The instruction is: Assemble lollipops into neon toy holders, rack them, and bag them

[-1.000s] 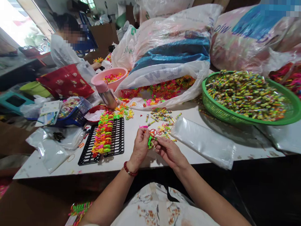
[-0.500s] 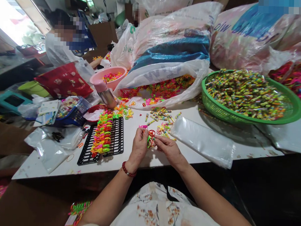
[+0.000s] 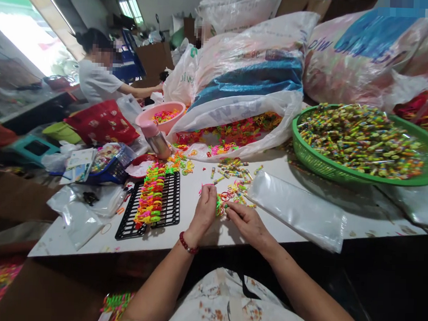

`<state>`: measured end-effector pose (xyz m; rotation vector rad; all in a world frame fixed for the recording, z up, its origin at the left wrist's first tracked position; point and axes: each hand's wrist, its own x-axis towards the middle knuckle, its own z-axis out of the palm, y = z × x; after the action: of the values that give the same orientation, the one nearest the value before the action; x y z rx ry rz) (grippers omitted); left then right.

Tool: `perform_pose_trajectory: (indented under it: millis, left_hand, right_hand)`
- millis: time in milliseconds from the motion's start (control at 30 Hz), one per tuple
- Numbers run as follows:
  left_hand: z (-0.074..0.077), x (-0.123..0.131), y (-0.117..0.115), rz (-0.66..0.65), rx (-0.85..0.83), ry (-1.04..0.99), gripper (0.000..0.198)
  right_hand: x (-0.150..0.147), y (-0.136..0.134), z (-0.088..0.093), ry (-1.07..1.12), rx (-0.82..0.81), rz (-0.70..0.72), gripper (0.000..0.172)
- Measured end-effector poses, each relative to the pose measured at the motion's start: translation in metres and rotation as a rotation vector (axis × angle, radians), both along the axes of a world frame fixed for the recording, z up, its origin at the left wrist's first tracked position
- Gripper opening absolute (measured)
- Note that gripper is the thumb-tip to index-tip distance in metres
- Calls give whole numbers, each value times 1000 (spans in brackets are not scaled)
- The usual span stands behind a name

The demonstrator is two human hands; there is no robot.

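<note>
My left hand [image 3: 206, 208] is closed above the white table, holding small plastic toy pieces; a bright green piece [image 3: 218, 205] shows at its fingers and some pink sticks out above. My right hand [image 3: 249, 221] pinches a tiny green part [image 3: 226, 205] beside it, though its exact shape is too small to tell. Just beyond the fingers lie a red plastic ring [image 3: 228, 194] and several short printed tubes [image 3: 231, 170]. To the left, a black slotted rack [image 3: 172, 196] carries a row of pink, yellow, orange and green plastic pieces [image 3: 151, 196].
Clear plastic bags [image 3: 296, 208] lie right of my hands. A green basket [image 3: 315, 164] heaped with small tubes stands behind them. At the back are an open sack [image 3: 252, 70] of coloured pieces, a pink basin [image 3: 180, 116] and a flask [image 3: 157, 142]. Another person [image 3: 97, 79] works at far left.
The view has shifted, so the scene sits slightly lower and to the right. Both hands stay close together over the table with the green piece. The other person's arm now shows stretched forward.
</note>
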<state>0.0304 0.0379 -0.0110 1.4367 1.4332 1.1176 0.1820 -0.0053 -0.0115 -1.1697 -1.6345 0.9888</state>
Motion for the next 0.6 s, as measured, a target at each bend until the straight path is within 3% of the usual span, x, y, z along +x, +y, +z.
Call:
perform_pose_trajectory:
  millis: [133,200,333,467,600]
  left_hand:
    - [-1,-19,53,123,74,382,18]
    - [-5,-32,82,215,61,442,5]
    - [-14,-48,122,349,12,445,16]
    - [-16,-48,132,361,-21,313,10]
    - [-9,-41,120,362,-60,76,10]
  right_hand:
    - [19,12,-13,-301,248,-164,24]
    - [26,18,-17,-415,326,-176,23]
    - [26,37,-13,-548,351,-90,26]
    - [15,78,-4,-774,291,-29,24]
    - [0,122,-5,-917,250,29,23]
